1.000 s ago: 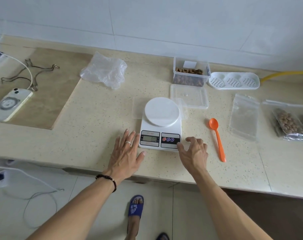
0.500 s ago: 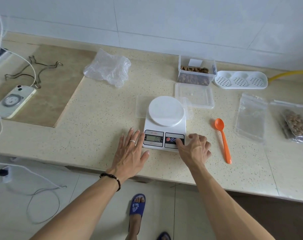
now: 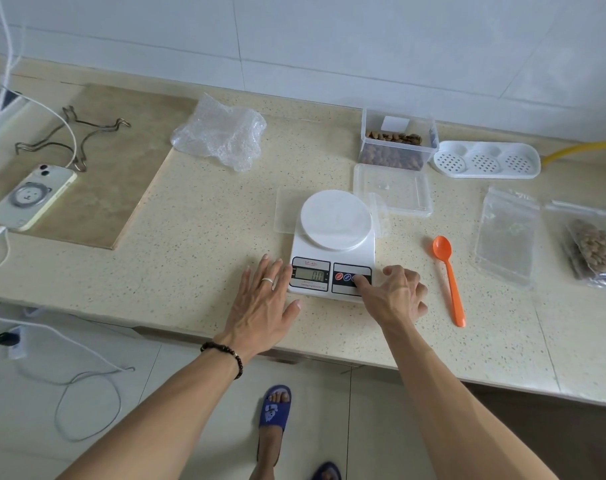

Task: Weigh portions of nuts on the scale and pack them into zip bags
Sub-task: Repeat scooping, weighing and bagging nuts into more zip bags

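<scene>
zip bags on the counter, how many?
2 visible: an empty zip bag right of the orange spoon, and a filled zip bag at the right edge, partly cut off; more may lie beyond it.

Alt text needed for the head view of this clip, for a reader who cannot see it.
A person's right hand presses a button on a white kitchen scale whose platform is empty, while the left hand lies flat on the counter beside it. An orange spoon, empty zip bag and open nut container wait nearby.
</scene>
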### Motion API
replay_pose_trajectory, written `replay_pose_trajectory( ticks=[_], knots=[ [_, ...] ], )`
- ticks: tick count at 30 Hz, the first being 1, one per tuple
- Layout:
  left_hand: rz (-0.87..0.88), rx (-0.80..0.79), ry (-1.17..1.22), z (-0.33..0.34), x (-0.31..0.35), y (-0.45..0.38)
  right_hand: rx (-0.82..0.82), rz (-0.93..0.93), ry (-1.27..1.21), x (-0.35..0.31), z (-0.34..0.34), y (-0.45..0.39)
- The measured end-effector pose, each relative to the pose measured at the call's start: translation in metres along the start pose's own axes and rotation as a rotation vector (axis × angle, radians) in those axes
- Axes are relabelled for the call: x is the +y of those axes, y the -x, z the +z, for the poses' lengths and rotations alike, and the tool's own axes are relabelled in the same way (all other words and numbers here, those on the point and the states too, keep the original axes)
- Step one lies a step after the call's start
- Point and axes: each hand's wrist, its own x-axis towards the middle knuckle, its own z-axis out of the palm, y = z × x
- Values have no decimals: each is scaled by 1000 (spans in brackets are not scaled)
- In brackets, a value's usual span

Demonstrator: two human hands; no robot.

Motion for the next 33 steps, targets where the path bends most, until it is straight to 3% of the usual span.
replay_pose_trajectory(
  ticks=[12,18,23,28,33],
  knots=[
    [176,113,-7,-36,40,-39,98,-60,-100,21,-52,-8],
    [342,59,-16,-41,88,-89,193,82,-24,57,-80,-30],
    [402,18,-2,-41,105,-117,165,216,30,64,-79,-45],
    [392,3,2,-49,94,-139,94,337,-128,57,-78,-57],
    [308,-18,-16,-64,82,-168,133,256,-443,27,-77,-73]
  ],
)
